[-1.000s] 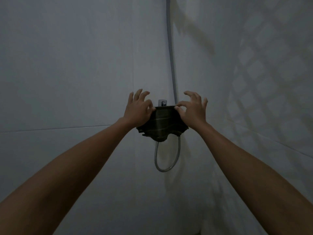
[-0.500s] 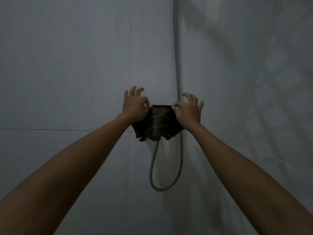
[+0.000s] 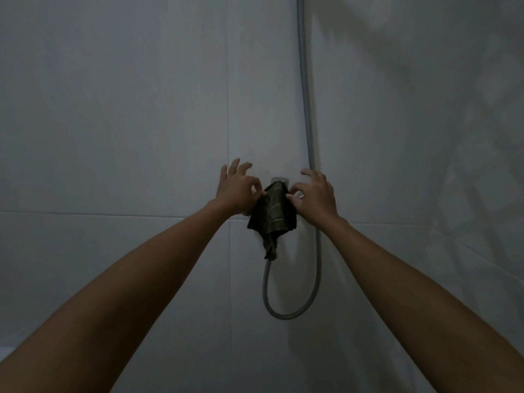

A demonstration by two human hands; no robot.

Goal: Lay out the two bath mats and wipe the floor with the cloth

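Observation:
A dark green cloth (image 3: 272, 215) with pale stripes hangs against the tiled wall just below a small metal wall fitting (image 3: 280, 180). My left hand (image 3: 237, 190) pinches the cloth's upper left edge between thumb and forefinger, its other fingers spread. My right hand (image 3: 313, 195) pinches the upper right edge the same way. The cloth is bunched narrow between my hands, and its lower end droops to a point. No bath mat is in view.
A grey shower hose (image 3: 306, 109) runs down the wall corner and loops below the cloth (image 3: 292, 314). Pale tiled walls (image 3: 113, 123) fill the view, and the right wall (image 3: 453, 137) carries lattice shadows. The floor is out of view.
The cloth was spread wide between my hands; now my hands are closer together, the cloth is bunched narrow and hangs lower. The metal fitting shows above it again.

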